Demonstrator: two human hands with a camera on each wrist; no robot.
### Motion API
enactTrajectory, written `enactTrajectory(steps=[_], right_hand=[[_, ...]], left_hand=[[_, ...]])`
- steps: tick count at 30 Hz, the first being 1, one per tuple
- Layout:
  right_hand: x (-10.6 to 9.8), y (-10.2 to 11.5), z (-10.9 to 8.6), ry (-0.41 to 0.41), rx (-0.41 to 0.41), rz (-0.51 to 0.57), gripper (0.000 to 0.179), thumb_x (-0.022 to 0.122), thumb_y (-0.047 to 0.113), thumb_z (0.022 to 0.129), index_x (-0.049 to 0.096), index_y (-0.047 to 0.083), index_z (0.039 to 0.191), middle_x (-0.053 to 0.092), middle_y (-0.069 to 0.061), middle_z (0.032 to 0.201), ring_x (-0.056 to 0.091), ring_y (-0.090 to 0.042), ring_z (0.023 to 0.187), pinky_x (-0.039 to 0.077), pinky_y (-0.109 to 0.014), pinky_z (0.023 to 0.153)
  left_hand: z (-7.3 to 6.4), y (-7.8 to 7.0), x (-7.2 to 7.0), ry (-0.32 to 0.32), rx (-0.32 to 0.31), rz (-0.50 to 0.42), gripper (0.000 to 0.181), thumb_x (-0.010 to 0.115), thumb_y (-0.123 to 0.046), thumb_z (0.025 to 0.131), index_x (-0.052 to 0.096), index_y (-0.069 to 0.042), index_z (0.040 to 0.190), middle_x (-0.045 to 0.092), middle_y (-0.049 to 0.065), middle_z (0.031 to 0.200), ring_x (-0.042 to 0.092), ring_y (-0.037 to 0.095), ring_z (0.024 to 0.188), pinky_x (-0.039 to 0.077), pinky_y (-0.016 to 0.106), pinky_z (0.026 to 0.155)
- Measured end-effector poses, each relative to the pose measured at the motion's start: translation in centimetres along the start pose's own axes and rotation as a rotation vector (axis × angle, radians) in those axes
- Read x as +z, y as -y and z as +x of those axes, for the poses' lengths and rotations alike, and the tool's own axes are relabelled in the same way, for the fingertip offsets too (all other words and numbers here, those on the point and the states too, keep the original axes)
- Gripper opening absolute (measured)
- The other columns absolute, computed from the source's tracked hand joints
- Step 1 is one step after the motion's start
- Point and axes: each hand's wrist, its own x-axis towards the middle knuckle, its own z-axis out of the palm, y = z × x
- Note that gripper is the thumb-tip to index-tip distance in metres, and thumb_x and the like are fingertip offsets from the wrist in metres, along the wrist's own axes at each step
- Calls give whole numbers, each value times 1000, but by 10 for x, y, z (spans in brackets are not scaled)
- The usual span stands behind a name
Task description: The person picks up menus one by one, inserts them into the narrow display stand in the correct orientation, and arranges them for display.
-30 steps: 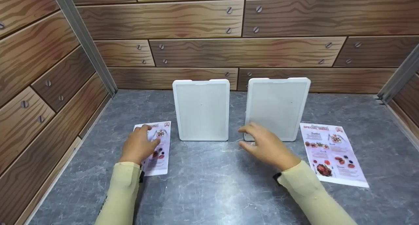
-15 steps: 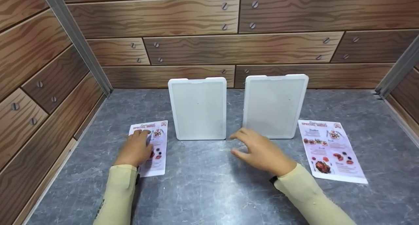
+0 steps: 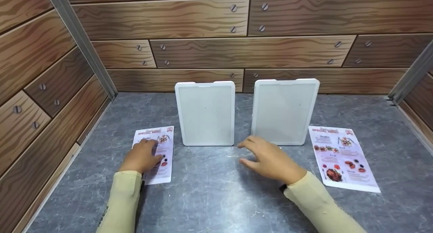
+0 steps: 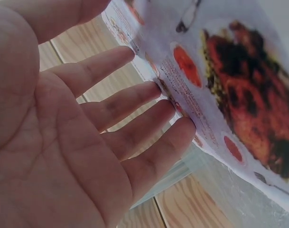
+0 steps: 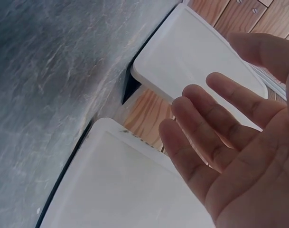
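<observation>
Printed with food pictures and text, the left menu sheet [image 3: 165, 170] lies on the tabletop. My left hand [image 3: 142, 156] is over its left half, fingers stretched out and a little bent. In the left wrist view the fingertips [image 4: 184, 126] are right at the menu's printed face, and the palm shows bare. My right hand [image 3: 270, 158] hovers in front of the right white panel [image 3: 284, 114], overlapping its lower edge in the head view. Its fingers are spread with nothing between them, as the right wrist view of the hand [image 5: 248, 156] also shows.
A second white panel [image 3: 205, 114] stands upright left of the first, with a narrow gap between. Another menu sheet [image 3: 351, 165] lies at the right. Wood-patterned walls [image 3: 203, 51] enclose the grey marbled tabletop [image 3: 209, 199] at the back and sides.
My left hand has slid nearer to me along the menu, its fingers now lower on the sheet. My right hand has moved slightly left and toward me. The panels and menus have not moved.
</observation>
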Motion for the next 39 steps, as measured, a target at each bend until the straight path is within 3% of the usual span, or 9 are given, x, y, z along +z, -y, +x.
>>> enactTrajectory(steps=[12, 17, 24, 31, 39], right_hand=[[7, 3, 5, 28, 5, 4, 35, 74, 27, 97, 68, 8, 125, 66, -5, 119, 66, -26, 110, 55, -47, 93], [13, 11, 13, 49, -19, 9, 35, 73, 27, 97, 68, 7, 125, 67, -7, 119, 65, -27, 110, 55, -47, 94], [27, 36, 30, 88, -69, 2, 37, 73, 31, 97, 68, 9, 125, 67, -7, 120, 65, -24, 108, 55, -43, 95], [50, 73, 51, 203, -106, -32, 39, 72, 31, 97, 67, 10, 129, 67, -5, 122, 65, -19, 107, 55, -37, 95], [69, 103, 66, 242, -167, -95, 38, 73, 32, 95, 68, 14, 128, 64, 0, 113, 62, -13, 96, 55, -30, 85]], left_hand=[[2, -1, -4, -19, 3, 5, 52, 75, -26, 92, 63, 3, 133, 59, 28, 130, 57, 48, 120, 46, 64, 100], [5, 4, -10, -53, 10, -21, 55, 71, -21, 93, 58, 5, 139, 53, 32, 139, 54, 51, 125, 43, 65, 104], [8, 10, -18, -47, 17, -26, 57, 68, -21, 98, 51, 4, 146, 48, 33, 146, 48, 52, 133, 38, 65, 110], [9, 20, -16, -66, 61, -18, 56, 71, -18, 95, 54, 5, 143, 52, 34, 140, 51, 53, 129, 38, 64, 109], [11, 27, -13, 14, 80, -54, 61, 72, -21, 94, 51, 2, 148, 45, 31, 152, 41, 52, 140, 31, 64, 116]])
